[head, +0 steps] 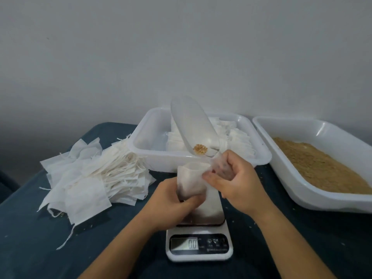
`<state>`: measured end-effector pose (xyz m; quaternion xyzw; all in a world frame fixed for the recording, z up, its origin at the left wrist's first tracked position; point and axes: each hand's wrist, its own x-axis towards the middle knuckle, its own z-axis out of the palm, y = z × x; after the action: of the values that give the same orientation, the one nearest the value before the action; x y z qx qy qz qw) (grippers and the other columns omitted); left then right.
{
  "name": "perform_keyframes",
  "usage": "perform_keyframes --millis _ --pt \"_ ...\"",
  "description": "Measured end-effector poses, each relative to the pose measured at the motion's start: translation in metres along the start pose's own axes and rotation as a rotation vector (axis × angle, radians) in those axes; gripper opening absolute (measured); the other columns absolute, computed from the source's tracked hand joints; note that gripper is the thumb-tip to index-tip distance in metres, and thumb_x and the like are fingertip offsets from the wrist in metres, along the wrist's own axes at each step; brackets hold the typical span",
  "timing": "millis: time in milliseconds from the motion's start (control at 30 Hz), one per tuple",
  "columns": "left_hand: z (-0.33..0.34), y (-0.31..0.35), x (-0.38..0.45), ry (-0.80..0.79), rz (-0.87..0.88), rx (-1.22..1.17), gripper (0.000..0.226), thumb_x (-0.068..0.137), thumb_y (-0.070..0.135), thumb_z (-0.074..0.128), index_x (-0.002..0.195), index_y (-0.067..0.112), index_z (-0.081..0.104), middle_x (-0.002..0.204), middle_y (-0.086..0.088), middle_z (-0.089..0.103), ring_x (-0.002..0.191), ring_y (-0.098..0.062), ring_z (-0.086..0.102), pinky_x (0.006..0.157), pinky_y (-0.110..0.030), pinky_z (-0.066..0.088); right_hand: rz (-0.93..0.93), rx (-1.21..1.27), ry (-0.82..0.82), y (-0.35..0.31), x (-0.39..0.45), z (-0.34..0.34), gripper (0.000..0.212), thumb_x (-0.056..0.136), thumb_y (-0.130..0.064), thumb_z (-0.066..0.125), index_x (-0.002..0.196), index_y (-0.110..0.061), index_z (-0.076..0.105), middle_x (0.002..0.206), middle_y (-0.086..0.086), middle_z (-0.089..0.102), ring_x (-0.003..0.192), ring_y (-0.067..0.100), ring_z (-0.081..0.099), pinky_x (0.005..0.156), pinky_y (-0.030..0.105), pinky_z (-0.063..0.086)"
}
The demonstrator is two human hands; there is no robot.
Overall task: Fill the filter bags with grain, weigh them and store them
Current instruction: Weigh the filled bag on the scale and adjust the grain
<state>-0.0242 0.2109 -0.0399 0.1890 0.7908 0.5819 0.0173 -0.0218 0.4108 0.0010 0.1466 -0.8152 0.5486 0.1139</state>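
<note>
Two bare forearms come up from the bottom edge of the view, each ending in a hand: the left hand and the right hand. Neither arm shows a sleeve or cuff anywhere along its visible length (the arms run out of the picture below the elbow, so any clothing higher up cannot be told), and no watch, bracelet or glove is worn. The fingers carry no rings that can be made out, and the nails that show are short and plain, without polish.
</note>
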Motion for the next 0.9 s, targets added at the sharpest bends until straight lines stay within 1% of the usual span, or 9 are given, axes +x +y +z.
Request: perform_keyframes --millis 67,133,233,400,567,667,800,833,900 --pt "0.0 -0.001 0.0 0.008 0.06 0.055 0.021 0.085 0.041 0.074 0.102 0.028 0.074 0.091 0.006 0.076 0.084 -0.007 0.071 0.074 -0.026 0.057 -0.014 0.009 0.053 0.001 -0.002 0.002 0.039 0.076 -0.04 0.079 0.065 -0.034 0.041 0.063 -0.009 0.043 0.059 0.017 0.046 0.06 0.051 0.048" --pt "-0.001 -0.001 0.0 0.021 0.098 0.063 0.028 0.085 0.047 0.073 0.11 0.035 0.072 0.101 0.013 0.076 0.094 -0.006 0.071 0.079 -0.023 0.056 -0.021 0.006 0.074 0.001 -0.005 0.003 0.038 0.075 -0.043 0.077 0.066 -0.032 0.042 0.063 -0.009 0.043 0.06 0.016 0.046 0.061 0.049 0.049" --pt "-0.005 -0.001 0.004 0.064 0.145 0.005 0.028 0.088 0.047 0.071 0.114 0.039 0.071 0.111 0.015 0.075 0.105 -0.008 0.07 0.086 -0.021 0.055 -0.024 -0.006 0.085 0.004 -0.009 0.004 0.033 0.075 -0.045 0.075 0.067 -0.037 0.045 0.063 -0.012 0.044 0.062 0.014 0.047 0.064 0.051 0.051" --pt "-0.004 -0.004 0.005 0.114 0.117 -0.084 0.017 0.085 0.044 0.069 0.098 0.033 0.073 0.091 0.007 0.075 0.085 -0.009 0.07 0.074 -0.018 0.053 -0.029 0.025 0.089 0.011 -0.014 0.006 0.035 0.078 -0.04 0.077 0.065 -0.037 0.044 0.063 -0.011 0.041 0.061 0.016 0.043 0.067 0.059 0.051" --pt "-0.005 -0.006 0.006 0.066 0.073 -0.1 0.012 0.085 0.041 0.071 0.094 0.033 0.073 0.083 0.005 0.074 0.077 -0.011 0.069 0.065 -0.025 0.053 -0.005 0.034 0.086 0.019 -0.013 0.006 0.037 0.082 -0.031 0.078 0.064 -0.039 0.047 0.06 -0.014 0.043 0.057 0.009 0.043 0.057 0.036 0.044" --pt "-0.004 -0.01 0.007 0.104 0.033 -0.048 0.005 0.09 0.032 0.07 0.093 0.036 0.072 0.076 0.009 0.072 0.062 -0.005 0.065 0.056 -0.021 0.052 0.05 0.025 0.09 0.029 -0.01 0.007 0.037 0.085 -0.026 0.08 0.068 -0.029 0.047 0.063 -0.009 0.046 0.059 0.013 0.045 0.057 0.037 0.044" --pt "-0.003 -0.018 0.011 0.216 0.009 0.182 0.013 0.094 0.023 0.071 0.088 0.034 0.068 0.077 0.019 0.07 0.067 0.001 0.062 0.062 -0.011 0.046 0.091 -0.046 0.102 0.034 -0.008 0.01 0.037 0.086 -0.028 0.081 0.073 -0.019 0.048 0.071 0.013 0.056 0.062 0.018 0.049 0.06 0.045 0.049" --pt "-0.004 -0.019 0.012 0.236 -0.011 0.22 0.012 0.094 0.024 0.07 0.091 0.035 0.068 0.078 0.02 0.069 0.069 0.001 0.063 0.063 -0.01 0.046 0.09 -0.076 0.104 0.035 -0.008 0.01 0.036 0.086 -0.031 0.081 0.075 -0.018 0.05 0.074 0.014 0.059 0.063 0.017 0.05 0.061 0.046 0.05" --pt "-0.006 -0.024 0.013 0.262 -0.052 0.265 0.011 0.093 0.027 0.069 0.095 0.038 0.069 0.08 0.017 0.069 0.074 0.0 0.064 0.066 -0.013 0.048 0.091 -0.119 0.117 0.037 -0.007 0.01 0.036 0.085 -0.033 0.082 0.074 -0.02 0.05 0.067 0.003 0.055 0.061 0.013 0.049 0.059 0.042 0.048"
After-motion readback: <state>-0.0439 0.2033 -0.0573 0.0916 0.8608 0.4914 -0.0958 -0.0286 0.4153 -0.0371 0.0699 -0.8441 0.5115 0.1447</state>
